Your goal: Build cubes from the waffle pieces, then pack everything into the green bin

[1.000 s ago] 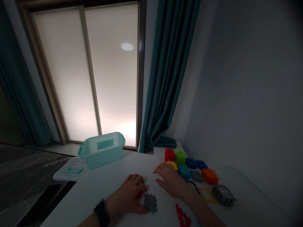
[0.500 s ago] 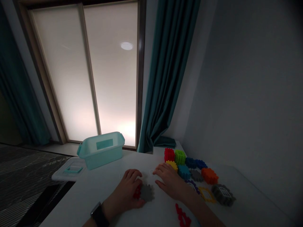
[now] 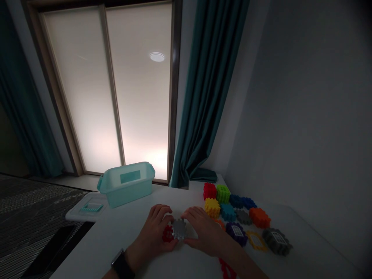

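Both my hands meet over a grey toothed puzzle tile (image 3: pixel 179 228) held upright just above the white table (image 3: pixel 122 232). My left hand (image 3: pixel 154 232), with a dark watch on its wrist, curls round the tile's left side, where a red piece (image 3: pixel 167 235) shows under the fingers. My right hand (image 3: pixel 203 228) pinches the tile's right edge. Just right of my hands stand coloured toothed blocks: yellow (image 3: pixel 212 207), red (image 3: pixel 209 190), green (image 3: pixel 223 193), teal (image 3: pixel 227 212) and purple (image 3: pixel 236 232).
A pale teal plastic bin (image 3: pixel 125 188) stands at the table's far left, its lid (image 3: pixel 87 211) lying beside it. More blocks, blue (image 3: pixel 241 201), orange (image 3: pixel 258 217) and grey (image 3: pixel 276 241), lie right, plus a flat yellow frame (image 3: pixel 255 240) and a red piece (image 3: pixel 225 268). Grey wall on the right.
My left hand lifted the grey tile from flat on the table and stood it up. My right hand moved left off the table and closed on the tile's other edge.
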Demonstrator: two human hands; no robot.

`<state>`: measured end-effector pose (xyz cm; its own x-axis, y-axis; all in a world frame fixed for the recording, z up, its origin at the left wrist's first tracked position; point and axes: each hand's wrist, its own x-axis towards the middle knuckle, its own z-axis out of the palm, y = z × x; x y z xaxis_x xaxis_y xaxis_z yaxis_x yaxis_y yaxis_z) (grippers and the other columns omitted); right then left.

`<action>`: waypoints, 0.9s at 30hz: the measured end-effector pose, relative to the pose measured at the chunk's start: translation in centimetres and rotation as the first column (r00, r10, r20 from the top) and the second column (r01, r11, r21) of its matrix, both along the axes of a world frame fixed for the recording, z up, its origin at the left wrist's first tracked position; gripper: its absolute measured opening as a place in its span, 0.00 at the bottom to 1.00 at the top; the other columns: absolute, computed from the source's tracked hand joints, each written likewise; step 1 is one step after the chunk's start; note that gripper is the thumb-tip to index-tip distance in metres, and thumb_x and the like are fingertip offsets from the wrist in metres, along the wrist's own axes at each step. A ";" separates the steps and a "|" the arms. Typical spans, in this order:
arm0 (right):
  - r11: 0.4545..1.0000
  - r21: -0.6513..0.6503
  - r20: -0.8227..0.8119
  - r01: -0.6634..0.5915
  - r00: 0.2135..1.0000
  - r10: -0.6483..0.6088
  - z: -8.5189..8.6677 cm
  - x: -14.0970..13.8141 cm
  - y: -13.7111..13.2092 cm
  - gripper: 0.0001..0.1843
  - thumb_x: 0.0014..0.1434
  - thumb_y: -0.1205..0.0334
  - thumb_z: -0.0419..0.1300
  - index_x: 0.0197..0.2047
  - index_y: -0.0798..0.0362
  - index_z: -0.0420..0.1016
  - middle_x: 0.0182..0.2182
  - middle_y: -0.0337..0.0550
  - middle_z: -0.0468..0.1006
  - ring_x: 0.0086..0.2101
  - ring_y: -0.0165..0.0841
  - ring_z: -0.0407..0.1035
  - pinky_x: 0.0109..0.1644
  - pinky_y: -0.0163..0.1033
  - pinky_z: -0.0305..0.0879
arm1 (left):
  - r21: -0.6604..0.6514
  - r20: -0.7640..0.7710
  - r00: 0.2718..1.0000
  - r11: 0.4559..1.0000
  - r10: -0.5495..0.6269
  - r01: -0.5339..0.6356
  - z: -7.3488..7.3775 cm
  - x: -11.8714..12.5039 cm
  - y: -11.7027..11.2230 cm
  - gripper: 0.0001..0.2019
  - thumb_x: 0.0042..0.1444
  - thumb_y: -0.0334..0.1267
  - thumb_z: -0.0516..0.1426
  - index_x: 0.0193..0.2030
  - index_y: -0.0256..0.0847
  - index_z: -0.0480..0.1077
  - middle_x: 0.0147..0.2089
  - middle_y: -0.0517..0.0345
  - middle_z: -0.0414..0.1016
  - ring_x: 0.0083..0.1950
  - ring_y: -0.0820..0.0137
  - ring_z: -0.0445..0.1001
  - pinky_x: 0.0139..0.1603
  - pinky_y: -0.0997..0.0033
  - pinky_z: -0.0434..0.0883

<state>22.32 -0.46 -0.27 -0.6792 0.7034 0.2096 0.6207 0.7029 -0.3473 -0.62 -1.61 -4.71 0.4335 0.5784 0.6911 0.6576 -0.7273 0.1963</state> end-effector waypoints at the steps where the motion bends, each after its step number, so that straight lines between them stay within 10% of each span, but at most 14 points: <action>1: 1.000 0.007 0.002 -0.001 1.000 0.001 -0.1 0.0 0.1 0.27 0.52 0.62 0.71 0.54 0.50 0.69 0.52 0.46 0.74 0.54 0.45 0.66 0.61 0.50 0.61 | -0.003 -0.003 1.000 1.000 0.005 -0.005 0.0 0.0 0.0 0.23 0.38 0.34 0.67 0.44 0.43 0.68 0.50 0.48 0.71 0.54 0.51 0.69 0.57 0.48 0.67; 27: 1.000 -0.001 0.003 0.031 1.000 -0.031 0.5 0.0 -0.1 0.27 0.53 0.64 0.73 0.53 0.49 0.68 0.52 0.45 0.73 0.53 0.45 0.67 0.59 0.52 0.63 | -0.049 -0.014 0.999 0.998 0.047 -0.047 -0.6 -0.7 0.0 0.27 0.40 0.33 0.69 0.50 0.43 0.71 0.53 0.46 0.71 0.54 0.51 0.69 0.55 0.49 0.70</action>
<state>22.34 -0.60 0.19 -0.6575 0.7245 0.2069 0.6433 0.6827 -0.3465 -1.36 -1.64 -5.30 0.4133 0.6318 0.6557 0.6935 -0.6851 0.2230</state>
